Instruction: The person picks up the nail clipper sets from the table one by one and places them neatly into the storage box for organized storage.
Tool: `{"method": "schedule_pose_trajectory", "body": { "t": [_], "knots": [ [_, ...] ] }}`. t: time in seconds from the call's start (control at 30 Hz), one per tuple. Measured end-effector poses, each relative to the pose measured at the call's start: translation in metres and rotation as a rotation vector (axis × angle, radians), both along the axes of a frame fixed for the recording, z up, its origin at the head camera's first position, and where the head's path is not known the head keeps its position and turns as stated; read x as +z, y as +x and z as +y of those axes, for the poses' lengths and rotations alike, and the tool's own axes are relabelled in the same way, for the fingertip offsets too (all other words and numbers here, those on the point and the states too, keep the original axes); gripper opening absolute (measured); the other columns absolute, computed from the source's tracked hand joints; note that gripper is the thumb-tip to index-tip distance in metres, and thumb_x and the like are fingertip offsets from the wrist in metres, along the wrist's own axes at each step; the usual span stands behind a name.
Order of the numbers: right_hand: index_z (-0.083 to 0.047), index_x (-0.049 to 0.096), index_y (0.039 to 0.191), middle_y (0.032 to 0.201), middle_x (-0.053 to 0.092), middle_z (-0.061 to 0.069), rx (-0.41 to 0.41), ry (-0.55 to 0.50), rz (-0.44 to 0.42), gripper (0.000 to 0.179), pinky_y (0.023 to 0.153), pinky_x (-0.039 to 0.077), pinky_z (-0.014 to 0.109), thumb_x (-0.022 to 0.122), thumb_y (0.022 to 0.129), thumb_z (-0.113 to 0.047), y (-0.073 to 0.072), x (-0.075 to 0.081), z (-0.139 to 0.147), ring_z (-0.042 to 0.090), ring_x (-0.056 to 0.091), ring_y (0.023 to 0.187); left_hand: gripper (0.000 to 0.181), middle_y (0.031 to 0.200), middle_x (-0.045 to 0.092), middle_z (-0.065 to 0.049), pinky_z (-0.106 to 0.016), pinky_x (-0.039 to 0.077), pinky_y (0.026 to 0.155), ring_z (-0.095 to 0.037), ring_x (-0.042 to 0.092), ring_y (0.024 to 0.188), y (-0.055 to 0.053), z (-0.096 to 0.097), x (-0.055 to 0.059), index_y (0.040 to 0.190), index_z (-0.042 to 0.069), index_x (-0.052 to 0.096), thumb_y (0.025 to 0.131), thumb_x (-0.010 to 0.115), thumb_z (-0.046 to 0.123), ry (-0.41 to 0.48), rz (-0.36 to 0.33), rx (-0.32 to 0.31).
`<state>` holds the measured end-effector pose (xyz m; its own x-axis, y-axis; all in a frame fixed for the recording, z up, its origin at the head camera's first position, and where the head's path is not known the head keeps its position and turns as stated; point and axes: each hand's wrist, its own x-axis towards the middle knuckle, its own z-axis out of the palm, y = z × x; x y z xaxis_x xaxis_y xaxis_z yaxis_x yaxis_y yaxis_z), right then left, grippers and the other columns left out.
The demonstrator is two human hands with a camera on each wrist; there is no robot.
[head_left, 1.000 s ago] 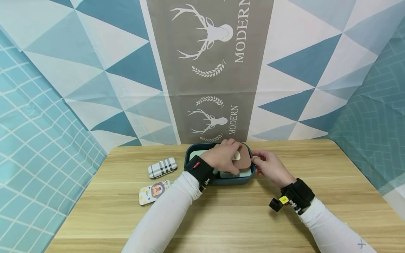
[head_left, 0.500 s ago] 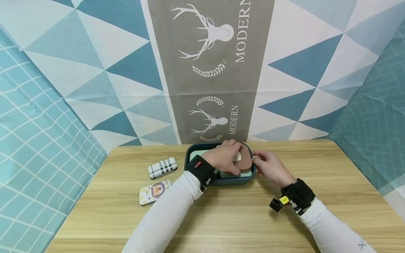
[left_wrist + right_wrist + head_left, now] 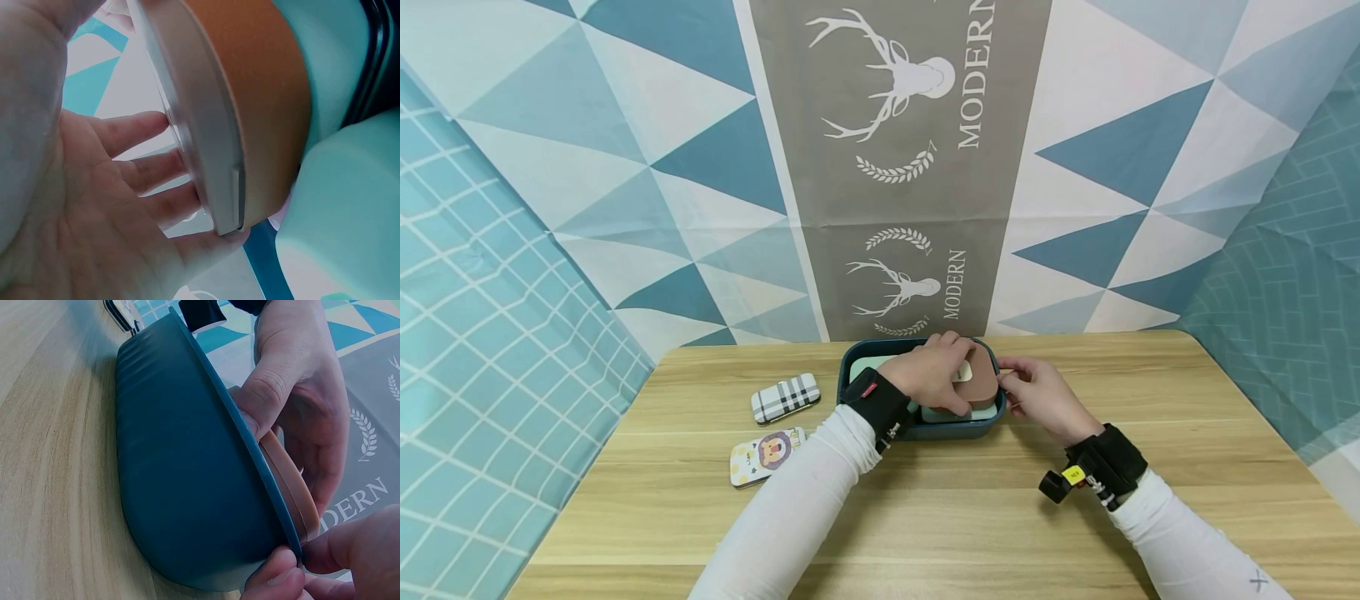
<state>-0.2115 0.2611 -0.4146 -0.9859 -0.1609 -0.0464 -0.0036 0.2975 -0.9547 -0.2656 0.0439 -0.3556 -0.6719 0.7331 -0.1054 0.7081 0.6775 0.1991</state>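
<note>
My left hand [image 3: 928, 375] reaches over a dark blue oval basket [image 3: 951, 432] and grips a brown rounded case [image 3: 981, 379], thumb at the near side and fingers at the far side. In the left wrist view the fingertips rest along the grey lid of the case [image 3: 269, 119], which has a small tab. Pale green cases [image 3: 350, 206] lie under and beside it in the basket. At the basket's right end, my right hand [image 3: 1041, 396] pinches the rim between thumb and fingers, plainly seen in the right wrist view of the basket [image 3: 181, 456].
Left of the basket lie a black-and-white plaid case [image 3: 785, 398] and a case with a lion picture [image 3: 766, 457], partly covered by the left sleeve. The wooden table [image 3: 970, 533] ends at a patterned cloth backdrop [image 3: 910, 192].
</note>
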Motion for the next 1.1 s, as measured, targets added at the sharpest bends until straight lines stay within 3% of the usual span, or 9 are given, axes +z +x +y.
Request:
{"method": "schedule_pose_trajectory", "body": {
  "t": [0.37,1.1],
  "knots": [
    [0.008,0.046,0.154,0.096,0.059,0.017,0.008,0.001,0.014,0.045,0.063,0.051,0.033,0.045,0.112,-0.008,0.0003,0.0002,0.0001,0.019,0.055,0.074,0.088,0.141,0.051,-0.005,-0.031,0.044,0.106,-0.022,0.048,0.126,-0.0004,-0.0008,-0.0004,0.157,0.008,0.044,0.086,0.086,0.040,-0.002,-0.001,0.001],
    [0.009,0.045,0.154,0.098,0.060,0.016,0.007,0.004,0.006,0.045,0.065,0.052,0.033,0.045,0.112,-0.008,0.0012,0.0013,0.0005,0.020,0.056,0.075,0.093,0.150,0.047,-0.005,-0.039,0.039,0.115,-0.024,0.045,0.136,0.0025,-0.0005,0.0005,0.162,0.012,0.041,0.087,0.082,0.049,-0.049,0.026,0.030]
  ]
}}
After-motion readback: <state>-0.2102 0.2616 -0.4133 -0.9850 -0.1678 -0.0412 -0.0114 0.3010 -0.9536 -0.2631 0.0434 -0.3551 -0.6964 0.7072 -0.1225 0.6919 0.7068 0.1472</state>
